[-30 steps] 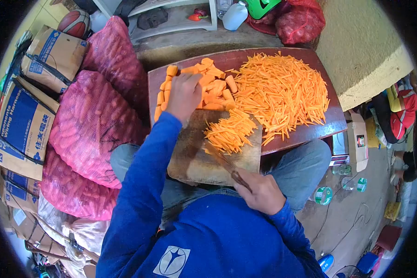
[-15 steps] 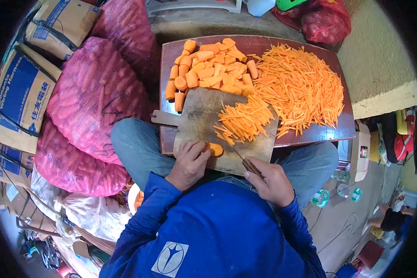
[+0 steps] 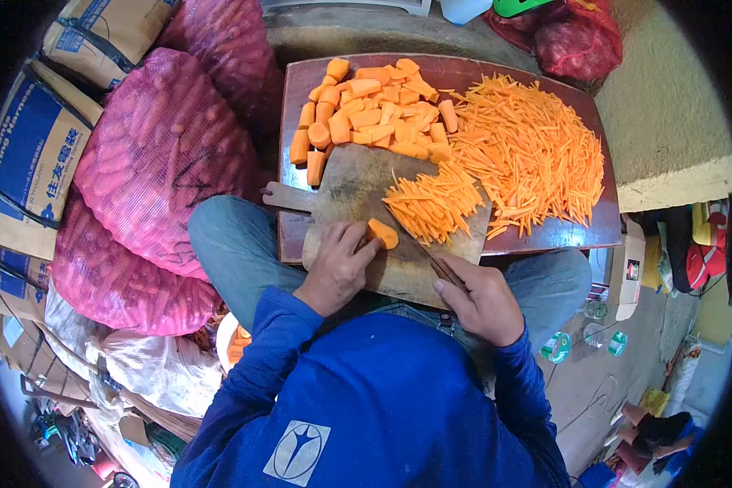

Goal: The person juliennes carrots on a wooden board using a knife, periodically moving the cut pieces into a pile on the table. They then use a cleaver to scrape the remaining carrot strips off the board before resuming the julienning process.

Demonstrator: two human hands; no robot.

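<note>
My left hand [image 3: 338,267] rests on the wooden cutting board [image 3: 346,179], its fingertips against a carrot piece [image 3: 384,233] with a flat cut face. The fingers are closed around the piece's left side, and part of it is hidden under them. My right hand [image 3: 483,301] grips a knife [image 3: 425,250] by its handle. The knife's blade lies low over the board, pointing up and left beside the carrot piece. A small heap of carrot sticks [image 3: 436,203] lies on the board just beyond the blade.
The board sits on a dark wooden table [image 3: 573,236]. Behind it are chunky carrot pieces [image 3: 374,106], with a large pile of carrot strips [image 3: 533,154] to the right. Pink mesh sacks [image 3: 163,163] and cardboard boxes [image 3: 37,138] stand on the left. Plastic bottles [image 3: 557,347] are at the lower right.
My left hand and the carrot piece have shifted slightly up on the board, and the piece is now turned at a slant. The knife blade has moved closer to the stick heap.
</note>
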